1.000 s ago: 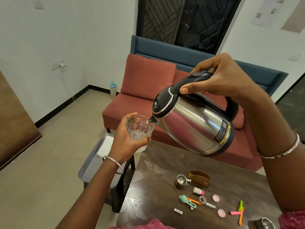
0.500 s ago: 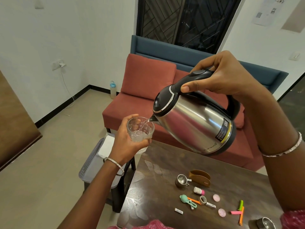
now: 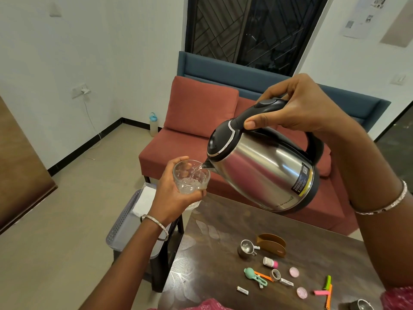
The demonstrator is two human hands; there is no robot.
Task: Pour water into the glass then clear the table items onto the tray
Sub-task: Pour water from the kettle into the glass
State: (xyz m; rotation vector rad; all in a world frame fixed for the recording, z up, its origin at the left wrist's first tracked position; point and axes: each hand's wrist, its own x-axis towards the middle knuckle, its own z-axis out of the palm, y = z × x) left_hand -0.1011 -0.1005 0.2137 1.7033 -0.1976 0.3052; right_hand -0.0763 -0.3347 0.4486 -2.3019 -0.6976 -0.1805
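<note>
While water streams, hazards listed.
Table (image 3: pixel 223 242): a splash could wet it.
Electric kettle (image 3: pixel 263 173), right hand (image 3: pixel 297 108) grip round its handle: overtilting may flood the glass.
Tray (image 3: pixel 121 222): left of table.
Glass (image 3: pixel 191 177), mid-air off the table's far-left corner, left hand (image 3: pixel 172 198) grip around it: could overflow or slip.

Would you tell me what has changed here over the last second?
Hardly anything moved. The right hand still tilts the steel electric kettle, its spout streaming water into the clear patterned glass that the left hand keeps gripping. Nothing on the dark wooden table moved.
</note>
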